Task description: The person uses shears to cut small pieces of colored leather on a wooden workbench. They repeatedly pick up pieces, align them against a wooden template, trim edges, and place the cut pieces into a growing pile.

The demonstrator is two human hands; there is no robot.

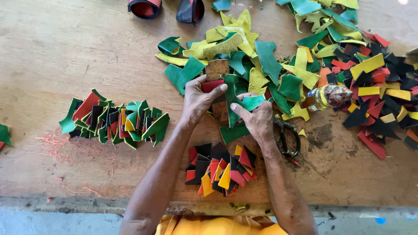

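Centrally, green leather piece [235, 93], between both hands [198, 101]

Worn, scuffed brown wooden worktop [65, 48] with dark stains and a chipped front edge, evenly lit by soft daylight, above a strip of pale grey floor [52, 224].

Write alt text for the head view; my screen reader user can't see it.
Two bare hands, left hand and right hand, press a green leather piece onto a wooden workbench. Heaps of green, yellow, red and black leather offcuts surround them, with scissors beside the right wrist.
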